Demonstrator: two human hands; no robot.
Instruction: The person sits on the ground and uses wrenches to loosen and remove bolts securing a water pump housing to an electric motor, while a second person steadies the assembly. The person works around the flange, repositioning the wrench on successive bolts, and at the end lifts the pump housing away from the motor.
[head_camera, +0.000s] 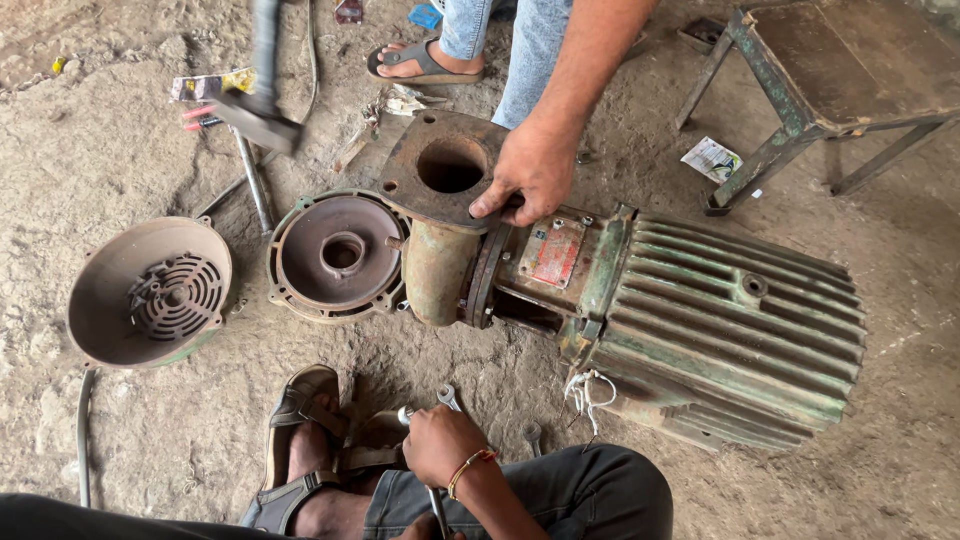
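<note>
My right hand (440, 445) is closed around a steel spanner (449, 397) just above my knees, close to my sandalled foot (300, 440). Only a sliver of my left hand (420, 530) shows at the bottom edge by the spanner's lower end, and its grip is hidden. In front of me lies a green ribbed electric motor (720, 330) joined to a rusty pump body (440, 270). A co-worker's hand (535, 165) rests on the pump's round flange (445, 165). The detached pump casing cover (335, 255) lies to the left.
A brown fan cover (150, 290) sits on the dirt floor at left. A blurred hammer (255, 115) hangs above a steel bar (255, 185), its holder out of view. A metal stool (830, 90) stands at top right; the co-worker's sandalled foot (420, 62) is at top.
</note>
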